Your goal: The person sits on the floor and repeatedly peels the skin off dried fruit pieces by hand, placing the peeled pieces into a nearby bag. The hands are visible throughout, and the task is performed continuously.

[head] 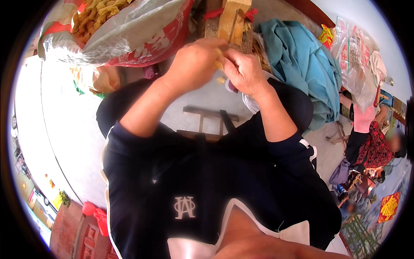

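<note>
My left hand [195,63] and my right hand [246,71] meet in front of me, above my knees. Between their fingers is a small yellow piece [219,60], mostly covered; its exact kind cannot be told. Just beyond the fingertips stands a wooden block [226,21] with a dark narrow slot or blade in it, mounted on a rougher wooden beam [212,30]. Red cloth strips [213,13] are tied around the wood. Below the hands, a yellow scrap [221,80] shows against the grey floor.
At upper left bulges a woven plastic sack [152,42] holding yellow-brown pieces [93,19]. Teal cloth [300,64] lies on the right, near a clear printed bag [352,61]. A wooden frame [210,113] shows between my legs. Farther right sits a person [372,145] in patterned red.
</note>
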`<state>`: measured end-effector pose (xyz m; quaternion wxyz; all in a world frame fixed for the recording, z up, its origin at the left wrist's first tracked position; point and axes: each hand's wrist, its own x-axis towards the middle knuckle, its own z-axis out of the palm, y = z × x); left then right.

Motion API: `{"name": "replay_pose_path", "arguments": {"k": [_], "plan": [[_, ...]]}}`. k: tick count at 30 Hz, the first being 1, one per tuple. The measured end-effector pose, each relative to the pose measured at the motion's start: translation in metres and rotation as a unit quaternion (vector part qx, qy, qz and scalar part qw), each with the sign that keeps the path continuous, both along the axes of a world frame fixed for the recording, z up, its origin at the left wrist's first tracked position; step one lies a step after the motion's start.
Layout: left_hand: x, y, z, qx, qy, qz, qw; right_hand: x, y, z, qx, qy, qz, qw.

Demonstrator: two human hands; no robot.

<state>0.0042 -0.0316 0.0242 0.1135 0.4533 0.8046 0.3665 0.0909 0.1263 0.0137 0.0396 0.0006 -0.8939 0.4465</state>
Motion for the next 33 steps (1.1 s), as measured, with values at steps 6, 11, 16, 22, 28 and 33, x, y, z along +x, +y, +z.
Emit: {"name": "replay_pose_path", "arguments": {"k": [6,11,16,22,28,33], "plan": [[-0.010,-0.001,0.006,0.137,-0.046,-0.037,0.989,-0.002,0.001,0.000,-0.226,-0.092,-0.055,0.968],[-0.024,-0.009,0.029,0.276,-0.347,0.121,0.888,0.002,-0.001,0.015,-0.437,-0.175,0.024,0.882],[-0.027,-0.007,0.027,0.224,-0.299,0.139,0.917,0.004,0.002,0.010,-0.564,-0.169,0.009,0.808],[-0.013,-0.001,0.013,0.145,-0.533,0.111,0.826,-0.002,-0.003,0.012,-0.486,-0.214,-0.055,0.845],[-0.013,0.004,0.027,0.260,-0.587,0.200,0.740,0.006,-0.014,0.018,-0.398,-0.151,-0.038,0.904],[-0.015,0.005,0.022,0.247,-0.557,0.213,0.763,0.007,-0.009,0.017,-0.514,-0.145,-0.037,0.845]]}}
